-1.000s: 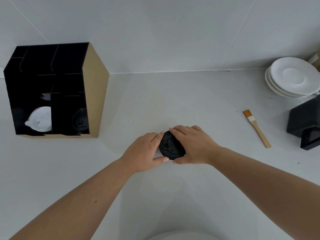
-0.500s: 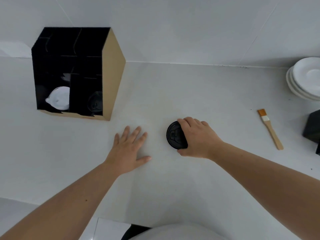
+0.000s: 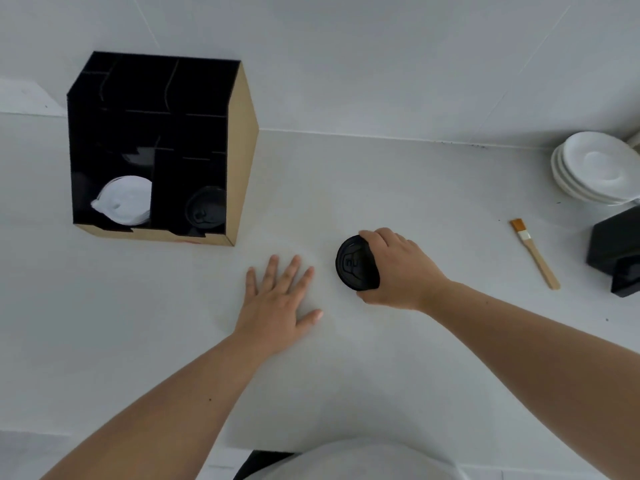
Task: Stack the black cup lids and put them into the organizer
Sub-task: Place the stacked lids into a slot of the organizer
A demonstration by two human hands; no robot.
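Head view, looking down on a white counter (image 3: 398, 188) against a white wall.

Right hand (image 3: 401, 268): wrapped around a stack of black lids (image 3: 356, 264), fingers over the top edge, thumb under the lower edge. The stack is tipped on its side so the top face of the front lid points left. Embossed marking visible on that face; too small to read. How many lids are in the stack cannot be told. Whether the stack touches the counter or is lifted clear cannot be told.

Left hand (image 3: 280, 299): flat, palm down on the counter, fingers spread and holding nothing. It lies just left of the lids, apart from them.

Organizer (image 3: 242, 150): far left, back by the wall. Black inside with dividers, tan cardboard on the right side and along the front bottom edge. Open front faces the camera. Lower left compartment holds white lids (image 3: 124, 200). Lower right compartment holds a black lid (image 3: 205, 207), standing on edge. Upper compartments are dark; contents cannot be made out. The organizer stands well apart from both hands.

Right side of counter: a small brush (image 3: 535, 254) with a wooden handle and orange bristles, lying flat, bristles away from the camera. Behind it, a stack of white saucers (image 3: 595, 168) at the frame edge. Below those, a black box (image 3: 616, 251), partly cut off.
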